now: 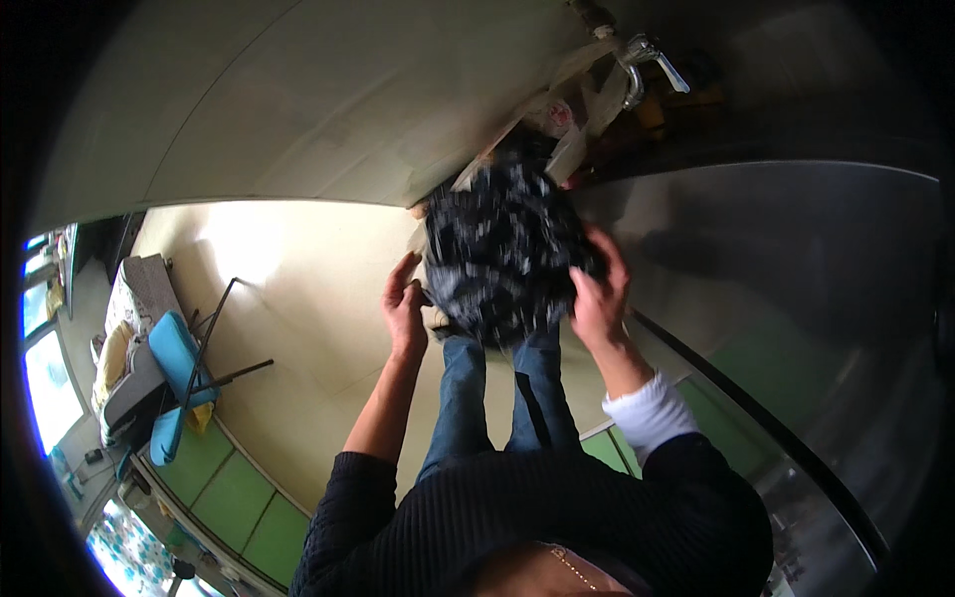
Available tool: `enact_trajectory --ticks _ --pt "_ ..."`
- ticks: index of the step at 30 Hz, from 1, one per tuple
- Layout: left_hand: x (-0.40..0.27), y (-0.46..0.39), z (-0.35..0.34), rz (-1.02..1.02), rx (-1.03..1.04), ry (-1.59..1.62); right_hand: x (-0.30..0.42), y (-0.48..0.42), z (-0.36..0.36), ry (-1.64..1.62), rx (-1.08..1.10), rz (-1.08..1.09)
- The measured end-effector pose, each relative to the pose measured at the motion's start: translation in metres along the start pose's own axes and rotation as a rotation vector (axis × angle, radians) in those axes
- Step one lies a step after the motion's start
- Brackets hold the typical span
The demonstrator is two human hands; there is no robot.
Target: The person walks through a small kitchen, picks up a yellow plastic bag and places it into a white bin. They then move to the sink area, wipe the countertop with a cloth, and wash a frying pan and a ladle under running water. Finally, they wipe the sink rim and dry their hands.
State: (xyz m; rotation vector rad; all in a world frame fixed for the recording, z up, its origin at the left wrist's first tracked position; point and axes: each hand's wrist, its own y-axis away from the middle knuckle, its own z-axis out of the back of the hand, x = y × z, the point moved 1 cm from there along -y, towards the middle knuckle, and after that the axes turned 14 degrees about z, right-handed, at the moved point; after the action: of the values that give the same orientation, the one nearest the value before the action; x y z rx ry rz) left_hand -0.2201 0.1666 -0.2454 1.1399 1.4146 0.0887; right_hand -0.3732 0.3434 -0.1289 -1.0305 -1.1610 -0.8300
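Observation:
A dark patterned cloth (503, 254), blurred by motion, hangs between my two hands in front of my legs. At its left edge my left hand (405, 306) pinches the cloth between thumb and fingers. My right hand (603, 291) grips the opposite edge, its fingers partly behind the fabric. The far side of the cloth comes close to some plastic bags (571, 123), and what lies beneath it is hidden.
A metal tap (638, 56) with a lever juts out at the top right. A smooth pale panel (298, 112) spans the upper left. To the right lies a dark glossy surface (783, 246). A blue folding chair (175, 351) stands at the left.

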Motion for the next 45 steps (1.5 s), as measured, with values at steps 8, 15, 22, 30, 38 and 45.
enact_trajectory --ticks 8,15,22,30,38,45 --pt "0.003 0.027 -0.02 0.018 0.032 0.064 -0.129 -0.038 -0.052 1.061 1.265 0.177" --pt "0.0 0.085 -0.054 0.123 0.247 -0.049 -0.26 -0.106 -0.015 1.25 1.161 0.592" --pt "0.015 0.078 -0.054 0.238 0.211 0.06 -0.165 -0.178 0.003 1.506 1.223 0.177" --pt "0.011 0.087 -0.078 0.28 0.3 0.072 -0.137 -0.058 -0.032 0.955 1.662 -0.075" --pt "-0.019 0.106 -0.127 0.341 0.43 0.368 -0.048 -0.034 0.002 -0.018 0.824 -0.188" --pt "-0.07 0.092 -0.192 -0.23 0.528 -0.105 0.046 -0.064 0.083 0.247 0.685 -0.26"
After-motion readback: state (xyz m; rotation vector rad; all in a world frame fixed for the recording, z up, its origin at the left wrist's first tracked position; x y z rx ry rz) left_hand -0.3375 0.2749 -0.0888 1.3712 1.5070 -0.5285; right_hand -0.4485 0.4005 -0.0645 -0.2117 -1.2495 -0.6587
